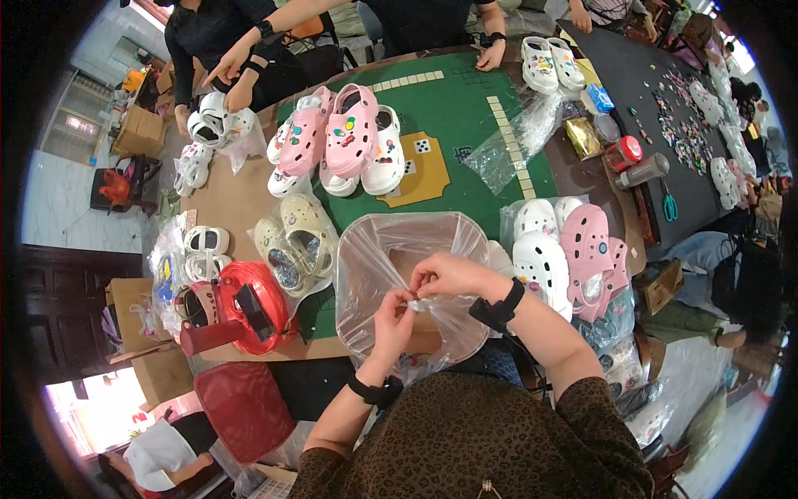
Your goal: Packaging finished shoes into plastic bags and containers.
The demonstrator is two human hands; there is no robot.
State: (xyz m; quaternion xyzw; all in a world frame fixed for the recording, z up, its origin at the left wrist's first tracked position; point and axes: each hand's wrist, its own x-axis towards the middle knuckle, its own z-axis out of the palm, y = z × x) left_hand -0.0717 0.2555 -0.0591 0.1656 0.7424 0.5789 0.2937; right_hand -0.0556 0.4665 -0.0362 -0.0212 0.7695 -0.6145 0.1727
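Observation:
In front of me is a rounded rectangular tub [482, 241] with a clear plastic bag [370, 262] draped over it. My left hand [392, 323] is closed in a pinch on a bunched part of the bag near the tub's near side. Right beside it, my right hand [440, 276] pinches the same gathered plastic, its fingertips almost touching the left ones. Cream clogs [298, 237] in clear wrap lie just left of the tub. White clogs [540, 266] and pink clogs [588, 249] with holes stand to its right.
Pink and white clogs with charms [349, 137] stand on the green table mat [465, 91]. A red plastic roll [253, 308] sits at the left edge. Jars [623, 154] and teal scissors [669, 204] lie right. Co-workers' hands [241, 91] handle clogs across the table.

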